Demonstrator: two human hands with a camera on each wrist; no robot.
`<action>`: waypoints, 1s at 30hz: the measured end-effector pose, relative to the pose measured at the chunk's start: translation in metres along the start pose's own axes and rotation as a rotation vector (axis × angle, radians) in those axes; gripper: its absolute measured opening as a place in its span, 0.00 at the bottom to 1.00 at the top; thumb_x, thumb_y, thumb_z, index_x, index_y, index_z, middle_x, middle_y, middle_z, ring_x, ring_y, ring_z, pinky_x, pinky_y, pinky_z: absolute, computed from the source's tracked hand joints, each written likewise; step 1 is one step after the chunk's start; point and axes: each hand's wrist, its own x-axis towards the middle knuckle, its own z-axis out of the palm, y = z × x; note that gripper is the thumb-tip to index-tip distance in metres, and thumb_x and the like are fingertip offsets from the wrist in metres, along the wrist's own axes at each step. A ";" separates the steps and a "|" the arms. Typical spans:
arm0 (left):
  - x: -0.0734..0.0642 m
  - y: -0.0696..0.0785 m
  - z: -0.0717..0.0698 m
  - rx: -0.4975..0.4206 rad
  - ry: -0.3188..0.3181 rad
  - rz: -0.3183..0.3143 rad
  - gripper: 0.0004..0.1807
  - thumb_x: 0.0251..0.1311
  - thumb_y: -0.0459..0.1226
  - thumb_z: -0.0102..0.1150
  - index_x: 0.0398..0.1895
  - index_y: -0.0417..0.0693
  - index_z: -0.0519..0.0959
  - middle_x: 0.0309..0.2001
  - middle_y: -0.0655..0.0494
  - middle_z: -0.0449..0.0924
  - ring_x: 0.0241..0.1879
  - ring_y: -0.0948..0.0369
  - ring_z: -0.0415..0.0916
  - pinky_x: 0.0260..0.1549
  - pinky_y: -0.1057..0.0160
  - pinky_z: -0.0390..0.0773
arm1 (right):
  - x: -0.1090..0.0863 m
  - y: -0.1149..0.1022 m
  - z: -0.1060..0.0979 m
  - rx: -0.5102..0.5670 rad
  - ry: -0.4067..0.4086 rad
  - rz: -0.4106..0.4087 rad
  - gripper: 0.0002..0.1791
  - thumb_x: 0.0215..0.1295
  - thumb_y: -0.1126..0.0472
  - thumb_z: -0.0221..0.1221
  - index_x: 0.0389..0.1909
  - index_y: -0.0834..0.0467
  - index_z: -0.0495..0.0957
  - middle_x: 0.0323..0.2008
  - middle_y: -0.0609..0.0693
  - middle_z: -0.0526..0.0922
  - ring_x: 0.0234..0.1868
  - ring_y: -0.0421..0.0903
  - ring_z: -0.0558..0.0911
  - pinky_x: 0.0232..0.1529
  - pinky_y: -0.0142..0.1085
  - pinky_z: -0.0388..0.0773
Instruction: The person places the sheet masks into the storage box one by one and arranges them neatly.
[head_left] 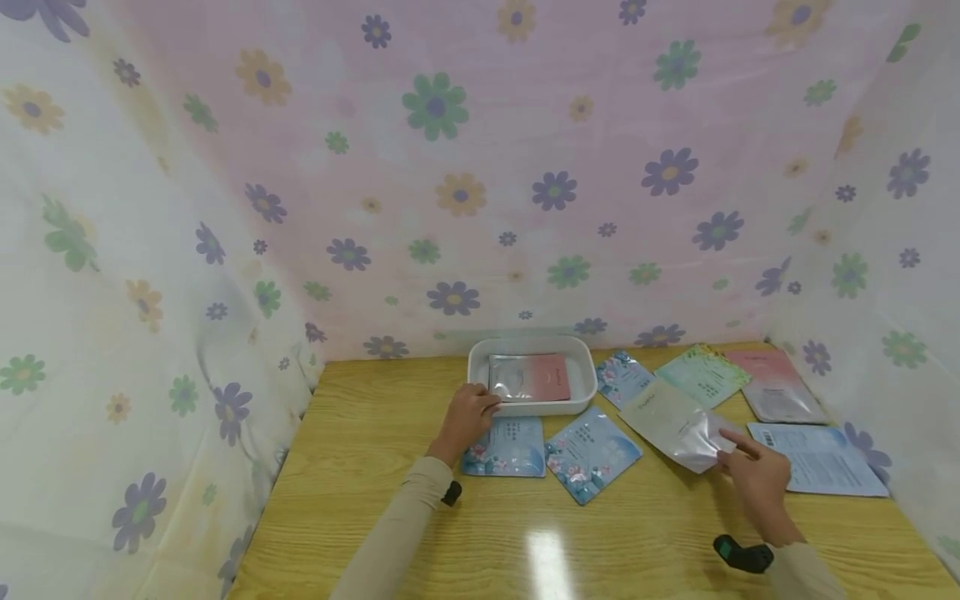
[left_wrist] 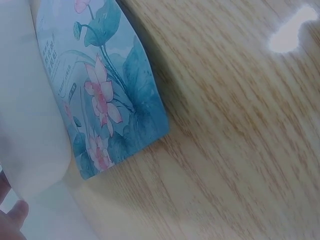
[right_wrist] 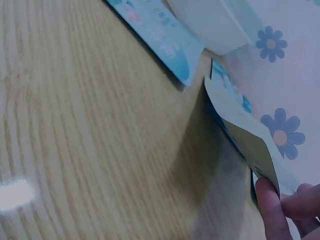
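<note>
My left hand (head_left: 467, 417) grips the front left rim of a white plastic bin (head_left: 532, 409); its fingertips also show beside the bin's wall (left_wrist: 35, 125). A red-and-silver face mask packet (head_left: 528, 377) lies flat inside the bin. On the right, my right hand (head_left: 757, 475) pinches one corner of a beige-and-silver face mask packet (head_left: 671, 421) between thumb and fingers. That packet is tilted, its near end raised and its shadow on the wood in the right wrist view. It overlaps a blue floral packet (head_left: 621, 377) and a green packet (head_left: 705, 375) behind.
Two blue lotus packets (head_left: 506, 447) (head_left: 594, 454) lie in front of the bin on the wooden table (head_left: 360, 500). At the right edge are a red-and-silver packet (head_left: 776, 385) and a white-and-blue packet (head_left: 821, 458). A flowered curtain (head_left: 510, 167) encloses the back and sides.
</note>
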 end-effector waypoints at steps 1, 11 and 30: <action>0.000 0.000 0.000 0.003 0.006 0.004 0.05 0.49 0.30 0.70 0.31 0.41 0.86 0.27 0.50 0.76 0.30 0.55 0.73 0.33 0.57 0.75 | -0.001 -0.002 0.000 0.047 -0.006 0.014 0.23 0.58 0.76 0.56 0.56 0.69 0.74 0.47 0.58 0.74 0.22 0.40 0.83 0.28 0.33 0.80; -0.001 -0.003 0.002 -0.006 -0.016 -0.007 0.05 0.52 0.32 0.68 0.33 0.41 0.86 0.29 0.51 0.77 0.32 0.55 0.73 0.35 0.59 0.75 | -0.001 -0.019 -0.017 0.360 -0.117 -0.069 0.20 0.55 0.80 0.59 0.46 0.59 0.83 0.33 0.41 0.78 0.22 0.39 0.80 0.27 0.31 0.80; -0.001 -0.004 0.002 -0.008 0.006 -0.003 0.06 0.49 0.30 0.70 0.32 0.40 0.86 0.28 0.51 0.77 0.31 0.55 0.73 0.35 0.57 0.74 | -0.010 -0.054 -0.016 0.522 -0.293 -0.225 0.21 0.54 0.78 0.62 0.51 0.68 0.79 0.40 0.48 0.78 0.29 0.38 0.80 0.30 0.33 0.80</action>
